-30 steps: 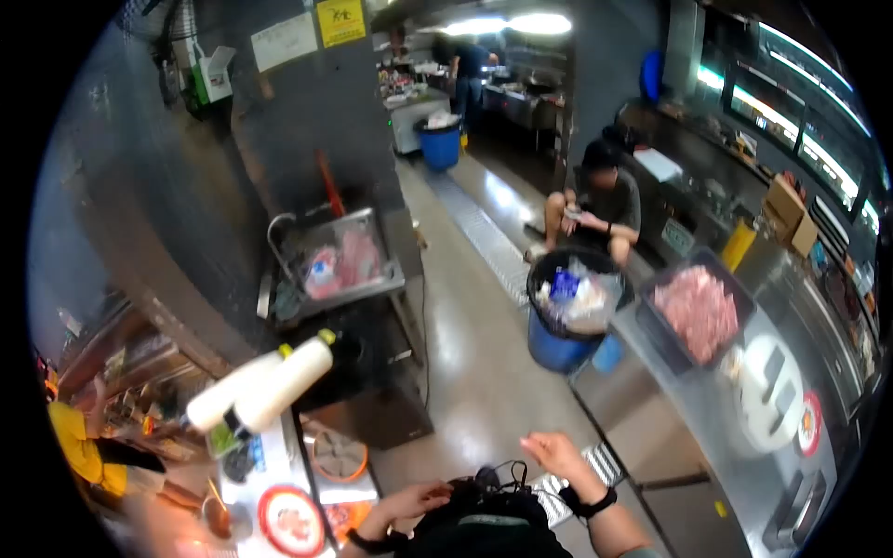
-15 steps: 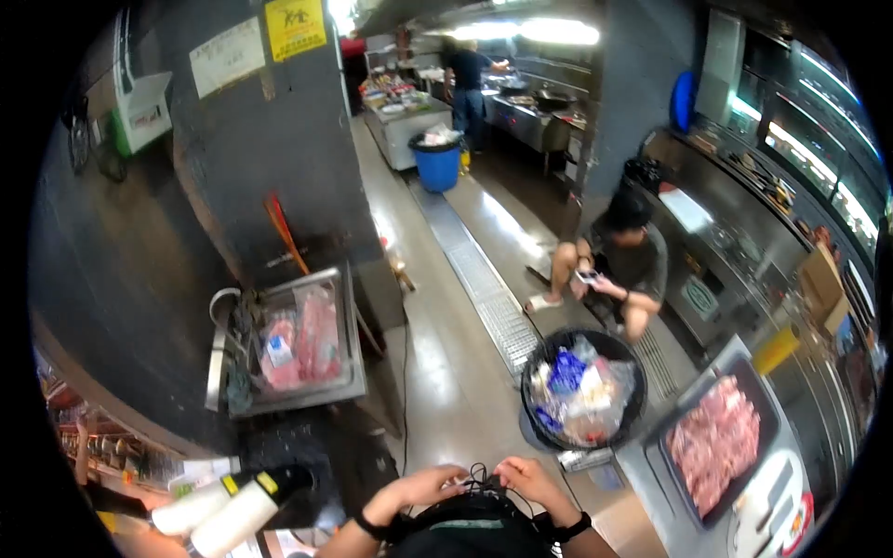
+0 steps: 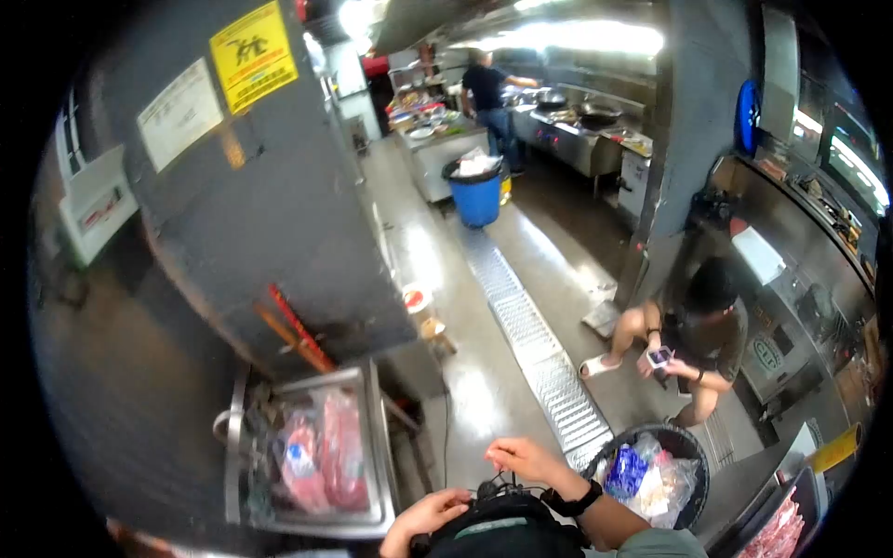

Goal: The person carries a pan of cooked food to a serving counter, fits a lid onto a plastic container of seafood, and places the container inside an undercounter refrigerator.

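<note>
My left hand [image 3: 433, 517] is low in the view, its fingers curled in toward the dark cables [image 3: 500, 485] at my chest. Higher and to the right, my right hand [image 3: 528, 461] has its fingers pressed together just above those cables. Whatever either hand pinches is too small to make out. A black band is around my right wrist. The cables run over my dark clothing [image 3: 502, 535], close to both hands.
Packaged meat [image 3: 321, 456] lies in a metal sink [image 3: 377, 446] at left. A floor grate [image 3: 539, 344] runs ahead. A lined bin [image 3: 702, 484] stands at right beside a seated person [image 3: 712, 325] holding a phone. Farther off are a blue bin [image 3: 476, 200] and a standing person [image 3: 487, 88].
The view has moved forward and turned; the sink and bin are nearer, and the counter at right has mostly left the view. My hands met at the cables half a second ago and are now farther apart.
</note>
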`<state>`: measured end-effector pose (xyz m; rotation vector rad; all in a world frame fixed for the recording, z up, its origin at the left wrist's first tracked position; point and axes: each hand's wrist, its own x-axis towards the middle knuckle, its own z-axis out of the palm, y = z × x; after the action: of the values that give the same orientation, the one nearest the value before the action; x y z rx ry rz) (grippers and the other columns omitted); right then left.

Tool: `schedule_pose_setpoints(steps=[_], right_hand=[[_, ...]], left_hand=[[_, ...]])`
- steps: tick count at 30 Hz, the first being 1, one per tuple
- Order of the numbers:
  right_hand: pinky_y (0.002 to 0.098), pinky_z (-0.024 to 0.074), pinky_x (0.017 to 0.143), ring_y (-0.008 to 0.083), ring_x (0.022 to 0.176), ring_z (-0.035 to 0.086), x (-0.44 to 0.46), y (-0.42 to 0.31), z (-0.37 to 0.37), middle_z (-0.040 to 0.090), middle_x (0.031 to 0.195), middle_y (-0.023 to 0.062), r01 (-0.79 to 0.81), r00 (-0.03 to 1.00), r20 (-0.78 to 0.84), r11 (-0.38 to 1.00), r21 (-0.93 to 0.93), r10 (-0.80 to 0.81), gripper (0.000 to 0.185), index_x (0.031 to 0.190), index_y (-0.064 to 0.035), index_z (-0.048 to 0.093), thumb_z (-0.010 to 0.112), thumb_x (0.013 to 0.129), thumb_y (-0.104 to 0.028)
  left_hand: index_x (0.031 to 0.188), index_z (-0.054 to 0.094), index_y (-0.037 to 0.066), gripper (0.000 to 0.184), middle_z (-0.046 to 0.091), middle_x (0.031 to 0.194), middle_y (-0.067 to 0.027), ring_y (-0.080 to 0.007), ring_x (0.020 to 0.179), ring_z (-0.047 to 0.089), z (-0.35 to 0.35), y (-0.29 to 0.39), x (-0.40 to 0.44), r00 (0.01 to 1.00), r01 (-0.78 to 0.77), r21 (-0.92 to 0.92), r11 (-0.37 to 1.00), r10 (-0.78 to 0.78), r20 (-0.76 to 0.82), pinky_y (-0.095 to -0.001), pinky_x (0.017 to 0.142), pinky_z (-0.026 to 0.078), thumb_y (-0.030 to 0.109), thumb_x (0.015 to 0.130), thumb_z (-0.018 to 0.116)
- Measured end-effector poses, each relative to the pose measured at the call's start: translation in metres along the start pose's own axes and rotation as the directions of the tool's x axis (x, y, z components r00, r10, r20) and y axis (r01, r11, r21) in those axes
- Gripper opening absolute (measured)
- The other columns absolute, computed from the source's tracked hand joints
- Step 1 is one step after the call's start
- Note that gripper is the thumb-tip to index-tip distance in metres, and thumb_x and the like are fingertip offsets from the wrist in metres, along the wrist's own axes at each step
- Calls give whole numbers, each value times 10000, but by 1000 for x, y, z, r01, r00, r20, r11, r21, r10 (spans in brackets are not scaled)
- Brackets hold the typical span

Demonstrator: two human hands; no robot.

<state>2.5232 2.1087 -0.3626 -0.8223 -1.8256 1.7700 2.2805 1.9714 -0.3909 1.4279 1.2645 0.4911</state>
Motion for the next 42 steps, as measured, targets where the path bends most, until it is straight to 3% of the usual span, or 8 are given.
schedule_pose_setpoints(steps=[9, 15, 21, 31, 35, 37, 39, 42], right_hand=[[232, 481, 664, 87, 713, 586, 156, 24, -209, 637, 777, 8, -173, 944, -315, 962, -213, 100, 276, 989, 3, 667, 528, 1010, -235], [249, 481, 631, 100, 667, 586, 247, 108, -376, 638, 731, 29, -250, 847, -467, 966, 68, 252, 272, 927, 9, 681, 539, 1000, -210], [251, 476, 649, 96, 688, 573, 443, 79, -544, 643, 749, 7, 10, 971, -232, 975, -223, -63, 261, 950, -19, 684, 572, 998, -249], [299, 487, 662, 142, 711, 596, 744, -30, -688, 647, 758, 72, 71, 997, 52, 951, -299, -58, 253, 950, 4, 653, 590, 983, -239], [286, 492, 679, 131, 715, 595, 824, -24, -744, 662, 778, 64, -154, 988, -31, 932, -328, 152, 258, 1004, 1, 665, 585, 988, -244], [275, 495, 680, 128, 717, 599, 857, 4, -782, 672, 796, 52, -208, 975, -120, 952, -226, 185, 281, 990, 16, 669, 565, 1001, -246], [269, 498, 674, 127, 722, 606, 890, 22, -825, 673, 809, 51, -207, 976, -115, 952, -226, 185, 288, 963, 21, 669, 553, 1009, -238], [273, 491, 637, 125, 704, 610, 933, 19, -865, 660, 761, 63, -273, 932, -237, 961, 32, 273, 279, 933, 15, 664, 549, 1011, -227]], left_hand=[[1305, 551, 29, 427, 654, 1188, -153, -260, 1048, 648, -201, 71, 303, 982, -80, 244, 967, 35, 187, -361, 898, 511, 308, 983, 576], [1316, 547, 45, 435, 634, 1212, -187, -276, 1074, 640, -264, 86, 512, 956, -157, 226, 961, 91, 278, -373, 917, 503, 322, 982, 576], [1277, 578, 28, 406, 667, 1146, -163, -240, 1019, 648, -361, 125, 642, 1000, 26, 62, 998, -27, 9, -340, 877, 512, 295, 972, 603], [1309, 548, 22, 411, 659, 1196, -120, -192, 1095, 615, -515, 136, 777, 905, 309, -161, 937, -342, -254, -317, 920, 493, 249, 972, 611], [1286, 565, 39, 420, 681, 1069, -89, -161, 944, 634, -603, 89, 880, 934, 295, -72, 953, -303, -187, -302, 829, 514, 308, 967, 613], [1285, 568, 45, 444, 688, 1074, -128, -218, 942, 659, -647, 78, 939, 978, 154, 221, 963, -117, -175, -328, 825, 524, 337, 954, 614], [1252, 584, 36, 428, 674, 1081, -185, -313, 982, 655, -701, 125, 1000, 943, 276, 155, 949, -235, -237, -394, 842, 526, 312, 928, 626], [1223, 583, 17, 397, 629, 1123, -225, -385, 1029, 606, -770, 159, 1087, 956, -33, 394, 918, 143, -255, -433, 885, 496, 281, 928, 616]])
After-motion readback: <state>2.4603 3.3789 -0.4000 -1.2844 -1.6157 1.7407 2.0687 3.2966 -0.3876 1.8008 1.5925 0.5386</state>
